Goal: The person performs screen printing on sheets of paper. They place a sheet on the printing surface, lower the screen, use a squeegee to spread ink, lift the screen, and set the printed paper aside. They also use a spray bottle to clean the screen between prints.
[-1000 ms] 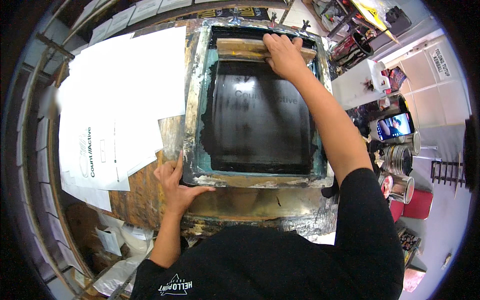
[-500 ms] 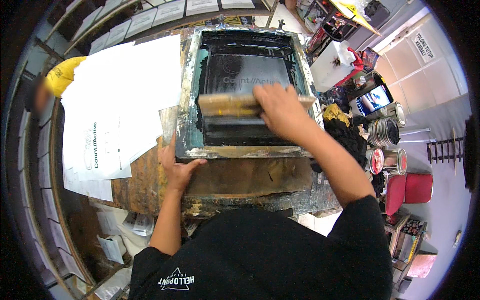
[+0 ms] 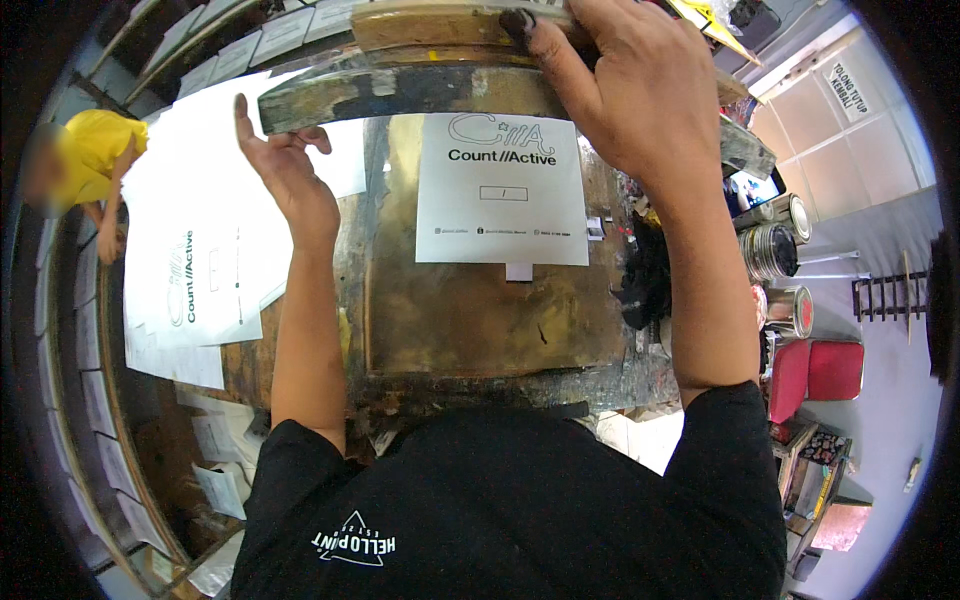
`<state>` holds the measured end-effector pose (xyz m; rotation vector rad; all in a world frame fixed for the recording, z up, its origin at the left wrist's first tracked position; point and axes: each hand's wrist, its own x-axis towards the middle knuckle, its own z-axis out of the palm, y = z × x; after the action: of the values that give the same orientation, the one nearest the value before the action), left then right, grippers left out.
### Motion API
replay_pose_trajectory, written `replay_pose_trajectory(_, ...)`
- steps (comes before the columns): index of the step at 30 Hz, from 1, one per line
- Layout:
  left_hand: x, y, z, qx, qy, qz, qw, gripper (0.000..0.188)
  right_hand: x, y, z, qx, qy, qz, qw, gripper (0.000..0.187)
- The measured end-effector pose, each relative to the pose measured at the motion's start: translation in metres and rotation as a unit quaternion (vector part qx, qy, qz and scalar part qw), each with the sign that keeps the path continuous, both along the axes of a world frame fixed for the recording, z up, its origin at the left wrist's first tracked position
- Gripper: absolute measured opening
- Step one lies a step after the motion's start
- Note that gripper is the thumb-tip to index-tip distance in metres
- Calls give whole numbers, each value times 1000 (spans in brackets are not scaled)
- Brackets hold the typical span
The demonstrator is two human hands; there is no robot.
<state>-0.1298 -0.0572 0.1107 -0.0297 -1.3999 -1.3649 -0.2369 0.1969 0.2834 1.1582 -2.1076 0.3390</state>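
Note:
The wooden screen printing frame [image 3: 430, 92] is tilted up, its front bar raised above the far part of the worktable. My left hand [image 3: 292, 180] is at the frame's left front corner, some fingers curled under the bar and one stretched upward. My right hand [image 3: 650, 95] grips a wooden squeegee [image 3: 440, 25] above the raised bar; its thumb is smeared with black ink. Beneath the frame, a white sheet [image 3: 500, 215] with black print lies on the brown printing board [image 3: 460, 320]. The mesh and the squeegee's blade are hidden.
White sheets [image 3: 215, 290] lie piled at the left, beside another person in a yellow shirt [image 3: 103, 150]. Racks of sheets [image 3: 95, 390] line the left and far sides. Paint cans [image 3: 770, 252], black cloth [image 3: 645, 285] and red chairs [image 3: 835, 370] are at the right.
The frame has swung up from the board, showing the printed sheet below. My right hand has carried the squeegee far forward. My left hand has moved up with the corner.

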Motion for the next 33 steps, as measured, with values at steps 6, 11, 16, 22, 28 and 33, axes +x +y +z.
replay_pose_trajectory(6, -96, -44, -102, -201, -388, 69, 897, 38, -5, -12, 19, -27, -35, -19, 999, 50)
replay_pose_trajectory(11, -186, -60, -126, -373, -348, 110, 853, 33, -3, -21, 25, -36, -38, -69, 996, 54)
replay_pose_trajectory(16, -229, -94, -197, -475, -339, 154, 797, 31, -10, -15, 24, -46, -47, -25, 998, 54)
replay_pose_trajectory(22, -210, -67, -160, -389, -410, 111, 818, 34, -20, -11, 26, -41, -72, 3, 997, 54)
replay_pose_trajectory(28, -165, -95, -111, -207, -355, 151, 899, 30, -17, -15, 38, 0, -78, -11, 997, 51)
replay_pose_trajectory(33, 11, -148, -114, -31, -415, 234, 879, 28, -24, -14, 33, 7, -115, 0, 993, 48)
